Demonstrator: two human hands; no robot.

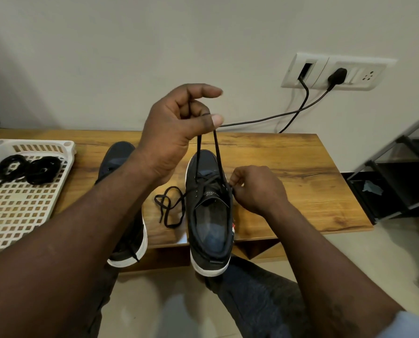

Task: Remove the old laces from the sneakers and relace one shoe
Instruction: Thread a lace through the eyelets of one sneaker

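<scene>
Now the left hand [176, 132] pinches the lace [217, 152] taut upward, while the right hand [254, 189] grips the sneaker [209, 215] overhanging the table [289, 167] edge.

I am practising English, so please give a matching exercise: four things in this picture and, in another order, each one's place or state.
1 left hand
2 right hand
3 coiled laces
4 other sneaker

A in the white tray
B raised, holding up the lace
C on the table, behind the left forearm
D pinching the lace at the near sneaker's eyelets

Pairs: 1-B, 2-D, 3-A, 4-C
</scene>
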